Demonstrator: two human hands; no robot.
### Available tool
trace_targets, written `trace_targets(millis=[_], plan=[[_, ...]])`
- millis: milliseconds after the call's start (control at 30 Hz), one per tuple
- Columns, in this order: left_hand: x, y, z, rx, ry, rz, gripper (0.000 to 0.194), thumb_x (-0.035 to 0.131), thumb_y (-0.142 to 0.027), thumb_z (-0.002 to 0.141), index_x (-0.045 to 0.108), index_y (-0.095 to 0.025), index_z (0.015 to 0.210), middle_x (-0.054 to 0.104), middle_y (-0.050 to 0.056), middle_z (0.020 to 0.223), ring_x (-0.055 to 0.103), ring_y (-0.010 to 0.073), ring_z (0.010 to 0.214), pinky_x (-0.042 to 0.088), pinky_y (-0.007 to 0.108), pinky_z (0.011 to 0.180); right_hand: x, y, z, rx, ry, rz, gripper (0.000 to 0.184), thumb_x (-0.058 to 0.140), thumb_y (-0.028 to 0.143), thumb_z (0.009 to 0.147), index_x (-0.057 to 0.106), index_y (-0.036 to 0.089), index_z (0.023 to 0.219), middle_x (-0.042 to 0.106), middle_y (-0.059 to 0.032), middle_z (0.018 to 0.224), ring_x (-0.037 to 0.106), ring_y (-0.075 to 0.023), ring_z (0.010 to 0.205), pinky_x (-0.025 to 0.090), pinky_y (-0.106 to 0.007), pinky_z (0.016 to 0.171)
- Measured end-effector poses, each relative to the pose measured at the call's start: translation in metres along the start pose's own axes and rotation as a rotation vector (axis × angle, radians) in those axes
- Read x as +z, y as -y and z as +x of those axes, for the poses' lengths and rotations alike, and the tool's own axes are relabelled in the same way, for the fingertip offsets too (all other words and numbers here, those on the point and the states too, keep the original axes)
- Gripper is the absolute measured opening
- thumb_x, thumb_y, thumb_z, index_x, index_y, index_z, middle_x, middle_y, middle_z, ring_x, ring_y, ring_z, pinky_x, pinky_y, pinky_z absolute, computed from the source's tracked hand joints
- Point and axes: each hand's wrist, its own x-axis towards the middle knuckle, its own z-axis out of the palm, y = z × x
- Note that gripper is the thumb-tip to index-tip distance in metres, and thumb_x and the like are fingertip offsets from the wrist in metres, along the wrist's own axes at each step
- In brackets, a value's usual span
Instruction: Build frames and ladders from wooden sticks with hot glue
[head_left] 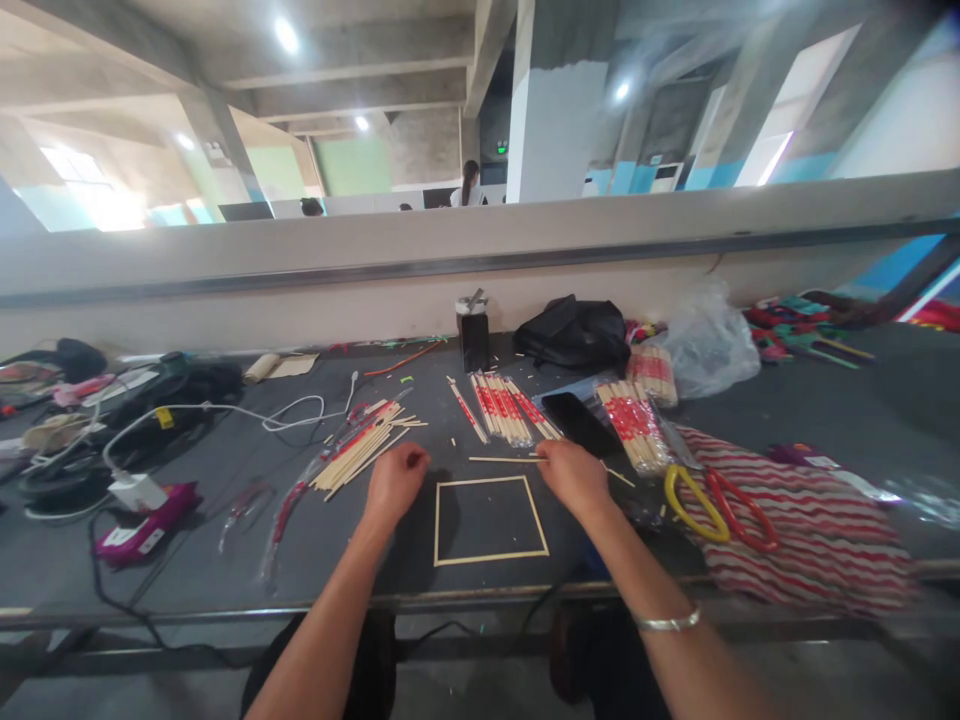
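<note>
A rectangular frame of thin wooden sticks (491, 556) lies flat on the dark table between my hands. My right hand (574, 478), with a silver bracelet on the wrist, pinches one end of a chopstick (502, 459) just beyond the frame's far side. My left hand (397, 482) is closed, thumb and fingers curled together, left of the frame; anything in them is hidden. Beside it lies a loose pile of bare chopsticks (352, 460). Several chopsticks in red-printed wrappers (501, 408) lie past the frame. A dark phone (579, 422) rests near my right hand.
Yellow-and-red-handled scissors (697, 503) lie on a striped cloth (810, 530) at right. Behind are a bundle of wrapped chopsticks (634, 425), a black bag (574, 335) and a black container (474, 340). A white cable (225, 407) and purple power strip (146, 525) occupy the left.
</note>
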Motion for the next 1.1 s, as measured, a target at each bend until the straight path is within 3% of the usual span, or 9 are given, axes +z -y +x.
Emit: trace_targets(millis=[167,433,567,700,800,900,1000,1100], plan=[[0.008,0.009,-0.009,0.017,0.004,-0.106,0.021,0.051,-0.029,0.079,0.068,-0.018,0.081,0.067,0.000,0.071,0.058,0.0135,0.066,0.039,0.023,0.061,0.004,-0.001,-0.001,0.007,0.003,-0.028,0.022,0.045,0.019,0.088,0.067,0.019,0.089,0.065,-0.0100,0.093,0.063,-0.0192,0.086,0.045,-0.026,0.068],[0.010,-0.002,-0.013,0.006,0.065,-0.066,0.021,0.050,-0.026,0.079,0.070,-0.018,0.080,0.069,0.002,0.076,0.059,0.0138,0.069,0.038,0.023,0.063,0.003,-0.008,-0.001,-0.014,0.023,0.014,0.019,0.046,0.015,0.086,0.066,0.017,0.087,0.066,-0.0101,0.091,0.062,-0.0190,0.085,0.043,-0.026,0.069],[0.011,-0.005,-0.015,0.019,0.037,-0.085,0.020,0.050,-0.025,0.080,0.069,-0.019,0.080,0.069,0.001,0.075,0.058,0.0135,0.068,0.038,0.023,0.063,0.004,-0.014,-0.003,-0.023,0.019,0.105,0.020,0.044,0.011,0.084,0.064,0.015,0.081,0.066,-0.0113,0.089,0.062,-0.0194,0.085,0.042,-0.027,0.069],[0.013,-0.012,-0.017,0.042,-0.056,-0.176,0.021,0.050,-0.027,0.081,0.069,-0.019,0.083,0.069,0.001,0.077,0.058,0.0131,0.070,0.041,0.022,0.066,0.001,-0.015,-0.009,-0.077,0.000,0.254,0.018,0.042,0.019,0.087,0.060,0.017,0.086,0.067,-0.0057,0.088,0.062,-0.0150,0.084,0.042,-0.024,0.073],[0.015,-0.023,-0.020,0.050,-0.104,-0.334,0.024,0.051,-0.032,0.082,0.068,-0.017,0.086,0.068,0.002,0.078,0.058,0.0131,0.071,0.042,0.022,0.066,-0.006,-0.004,-0.018,-0.166,-0.069,0.524,0.016,0.041,0.023,0.088,0.056,0.018,0.088,0.066,-0.0020,0.084,0.061,-0.0134,0.080,0.043,-0.023,0.073],[0.015,-0.038,-0.027,0.032,-0.047,-0.574,0.033,0.050,-0.042,0.083,0.067,-0.015,0.095,0.065,0.002,0.076,0.055,0.0116,0.063,0.042,0.021,0.058,-0.011,0.020,-0.031,-0.278,-0.137,0.822,0.013,0.045,0.026,0.086,0.055,0.020,0.083,0.064,-0.0008,0.078,0.059,-0.0140,0.074,0.044,-0.025,0.071],[0.014,-0.052,-0.035,0.002,0.036,-0.788,0.039,0.050,-0.048,0.083,0.064,-0.014,0.098,0.060,0.000,0.068,0.050,0.0092,0.055,0.040,0.020,0.052,-0.008,0.047,-0.044,-0.305,-0.071,0.941,0.011,0.046,0.024,0.085,0.056,0.019,0.083,0.064,-0.0004,0.075,0.059,-0.0135,0.071,0.044,-0.026,0.070],[0.013,-0.056,-0.038,-0.079,0.082,-0.899,0.037,0.055,-0.049,0.079,0.062,-0.014,0.086,0.053,-0.002,0.058,0.048,0.0081,0.052,0.039,0.019,0.049,0.001,0.068,-0.053,-0.301,0.073,1.097,0.011,0.048,0.024,0.084,0.058,0.019,0.087,0.065,0.0003,0.071,0.059,-0.0119,0.065,0.045,-0.024,0.065]])
